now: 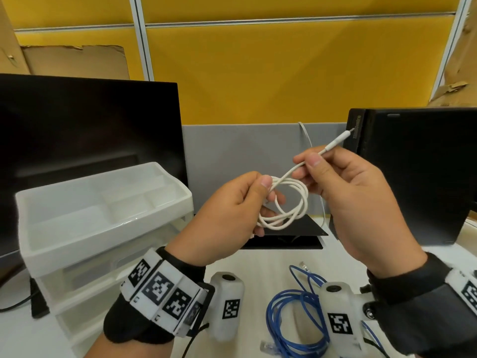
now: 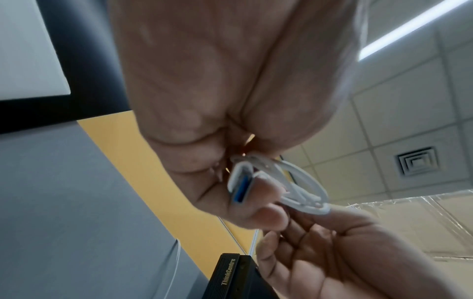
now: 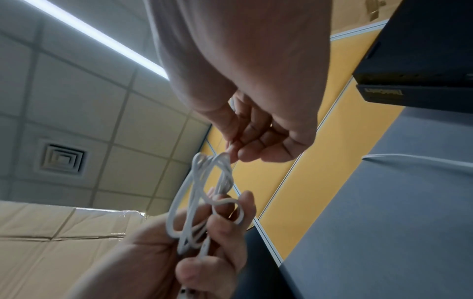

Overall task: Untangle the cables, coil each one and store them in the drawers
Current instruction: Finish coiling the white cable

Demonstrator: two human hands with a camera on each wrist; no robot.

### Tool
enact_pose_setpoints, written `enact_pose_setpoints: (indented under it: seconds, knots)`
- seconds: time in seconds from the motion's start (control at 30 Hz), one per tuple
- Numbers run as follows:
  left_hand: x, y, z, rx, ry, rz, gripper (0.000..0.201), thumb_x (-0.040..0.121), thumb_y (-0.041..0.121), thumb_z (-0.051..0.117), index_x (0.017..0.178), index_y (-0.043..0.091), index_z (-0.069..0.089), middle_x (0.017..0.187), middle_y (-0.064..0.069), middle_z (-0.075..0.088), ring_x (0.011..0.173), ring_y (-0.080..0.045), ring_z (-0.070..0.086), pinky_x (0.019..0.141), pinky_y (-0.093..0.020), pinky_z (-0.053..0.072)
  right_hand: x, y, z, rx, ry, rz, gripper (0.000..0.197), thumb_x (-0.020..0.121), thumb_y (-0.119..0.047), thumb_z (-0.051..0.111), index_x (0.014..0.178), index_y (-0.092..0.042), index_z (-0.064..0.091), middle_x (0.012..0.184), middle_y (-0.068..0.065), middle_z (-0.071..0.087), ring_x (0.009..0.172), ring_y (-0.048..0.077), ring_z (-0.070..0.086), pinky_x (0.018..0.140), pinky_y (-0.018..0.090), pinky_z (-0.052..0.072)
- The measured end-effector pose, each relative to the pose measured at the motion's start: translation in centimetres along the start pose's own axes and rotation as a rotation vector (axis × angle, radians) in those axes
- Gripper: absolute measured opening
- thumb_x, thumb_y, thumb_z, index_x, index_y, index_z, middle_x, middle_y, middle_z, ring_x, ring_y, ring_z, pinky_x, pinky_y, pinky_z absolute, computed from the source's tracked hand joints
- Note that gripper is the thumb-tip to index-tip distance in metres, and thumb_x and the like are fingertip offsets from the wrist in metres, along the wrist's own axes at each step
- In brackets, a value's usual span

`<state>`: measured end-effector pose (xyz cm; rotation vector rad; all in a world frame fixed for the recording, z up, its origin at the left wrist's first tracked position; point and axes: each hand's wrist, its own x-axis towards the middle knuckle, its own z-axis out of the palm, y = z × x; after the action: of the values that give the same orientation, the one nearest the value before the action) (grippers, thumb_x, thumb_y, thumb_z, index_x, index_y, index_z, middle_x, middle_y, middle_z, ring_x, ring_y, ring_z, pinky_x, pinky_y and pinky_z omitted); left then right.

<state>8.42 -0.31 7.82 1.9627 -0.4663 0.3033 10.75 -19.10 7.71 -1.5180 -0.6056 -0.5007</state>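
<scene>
1. Left hand (image 1: pixel 227 215) pinches the coiled white USB cable (image 1: pixel 286 202), held up in the air beside the drawer unit (image 1: pixel 103 202).
2. Right hand (image 1: pixel 356 197) pinches the free plug end (image 1: pixel 335 142).
3. Risk: a loose left pinch lets the loops spring open.
4. Risk: tugging the tail collapses the coil.

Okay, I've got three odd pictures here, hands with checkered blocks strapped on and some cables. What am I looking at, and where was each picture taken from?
No machine here: a person coils cables with bare hands, wearing wristbands with printed markers and small cameras. The wide picture comes from a head camera looking down; the other two look up along each wrist toward the fingers and ceiling. The left hand holds a coiled white cable, its flat plug against the fingers. The right hand pinches the cable's free end near its slim plug. On the desk lie a blue cable, a translucent drawer unit with a divided top tray, a monitor and a small black computer.
</scene>
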Motion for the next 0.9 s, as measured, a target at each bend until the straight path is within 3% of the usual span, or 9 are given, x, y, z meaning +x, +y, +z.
enact_pose_setpoints:
  seconds: [0.13,0.27,0.33,0.43,0.57,0.7,0.8,0.9]
  knots:
    - [0.1,0.0,-0.5,-0.087,0.055,-0.044,0.039,0.111,0.034,0.039,0.103,0.008,0.067,0.07,0.003,0.07,0.056,-0.016,0.051,0.056,-0.028,0.047,0.3,-0.1,-0.3,0.177,-0.064,0.102,0.02,0.103,-0.023,0.055,0.104,-0.017,0.074,0.097,0.003,0.076,0.096,0.019,0.069,0.097,0.049,0.052]
    - [0.4,-0.7,-0.6,-0.067,0.157,-0.107,0.04,0.11,0.039,0.041,0.092,0.014,0.066,0.07,-0.008,0.071,0.056,-0.013,0.057,0.057,-0.032,0.046,0.2,-0.4,-0.5,0.239,-0.167,0.083,0.021,0.099,-0.026,0.052,0.104,-0.016,0.069,0.11,0.006,0.078,0.107,0.02,0.069,0.095,0.045,0.049]
    - [0.6,-1.1,-0.8,-0.029,0.175,-0.11,0.041,0.11,0.041,0.041,0.089,0.018,0.068,0.073,-0.003,0.073,0.061,-0.013,0.06,0.059,-0.028,0.046,0.2,-0.6,-0.7,0.208,-0.217,0.067,0.021,0.101,-0.024,0.049,0.105,-0.015,0.068,0.107,0.009,0.079,0.109,0.021,0.07,0.092,0.042,0.049]
    - [0.8,-1.5,-0.9,0.032,0.217,-0.111,0.041,0.11,0.039,0.042,0.088,0.015,0.068,0.075,0.011,0.074,0.055,-0.003,0.063,0.055,-0.014,0.043,0.1,-0.8,-1.2,0.073,-0.254,-0.003,0.022,0.103,-0.025,0.05,0.106,-0.013,0.068,0.103,0.008,0.079,0.11,0.024,0.071,0.096,0.041,0.047]
    - [1.0,-1.9,-1.0,0.103,0.294,-0.11,0.041,0.11,0.036,0.044,0.088,0.01,0.068,0.06,0.015,0.07,0.041,-0.002,0.058,0.045,-0.008,0.035,-0.1,-1.3,-1.0,0.198,-0.326,0.004,0.021,0.104,-0.02,0.048,0.1,-0.012,0.066,0.082,0.007,0.072,0.091,0.03,0.07,0.092,0.039,0.055]
    - [1.1,-2.3,-1.4,0.022,0.367,-0.13,0.044,0.109,0.035,0.047,0.084,0.005,0.067,0.072,-0.001,0.073,0.052,-0.009,0.067,0.047,-0.013,0.04,-0.5,-1.5,-0.4,0.249,-0.43,0.155,0.026,0.111,-0.018,0.042,0.1,-0.008,0.063,0.068,0.006,0.052,0.066,0.023,0.058,0.085,0.04,0.059]
    - [1.1,-1.8,-1.1,-0.161,0.361,-0.156,0.045,0.109,0.035,0.047,0.084,0.001,0.064,0.068,-0.006,0.064,0.053,-0.011,0.058,0.049,-0.02,0.046,-0.4,-1.2,-0.1,0.192,-0.396,0.284,0.028,0.113,-0.013,0.037,0.102,-0.005,0.061,0.066,0.005,0.043,0.056,0.018,0.046,0.069,0.03,0.058]
    - [1.1,-0.9,-0.7,-0.43,0.384,-0.156,0.036,0.11,0.032,0.046,0.089,0.008,0.063,0.073,-0.004,0.066,0.064,-0.011,0.067,0.054,-0.024,0.056,-0.1,-0.7,0.2,0.169,-0.308,0.365,0.024,0.113,-0.012,0.037,0.113,-0.007,0.061,0.066,0.004,0.042,0.053,0.017,0.042,0.058,0.03,0.056]
